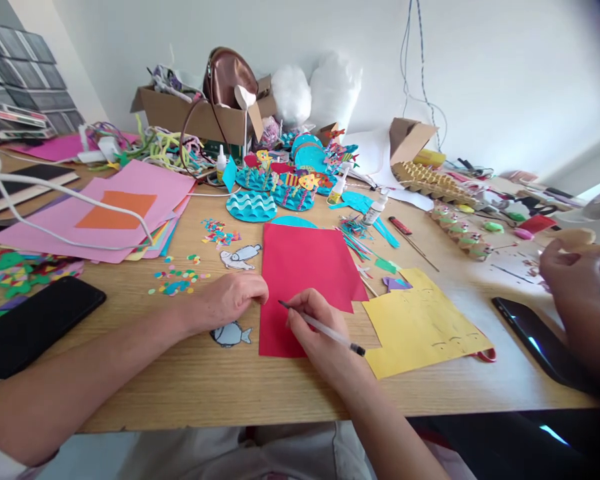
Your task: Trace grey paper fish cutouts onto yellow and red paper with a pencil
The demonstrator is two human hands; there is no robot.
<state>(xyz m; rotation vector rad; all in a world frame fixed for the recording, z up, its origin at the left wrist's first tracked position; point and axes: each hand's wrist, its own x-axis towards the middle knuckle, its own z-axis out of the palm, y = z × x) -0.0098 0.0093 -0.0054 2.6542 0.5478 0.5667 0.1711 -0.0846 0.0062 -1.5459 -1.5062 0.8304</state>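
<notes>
A red sheet of paper [305, 267] lies on the table in front of me. My right hand [317, 323] rests on its lower part and holds a pen [330, 330], whose tip points left just above the paper. My left hand [235, 297] is closed at the sheet's left edge, fingers curled down; what they hold, if anything, is hidden. Below it lies a grey fish cutout [230, 334], and above it are grey animal cutouts [243, 255]. On the right, a yellow sheet [425, 320] carries faint drawn lines.
Confetti dots [177, 280], pink paper [100, 207] and a black phone [45, 320] lie left. Blue decorated crafts [253, 207] and a glue bottle [375, 208] stand behind. Another person's hands [575, 267] work at right, near a second phone [535, 340].
</notes>
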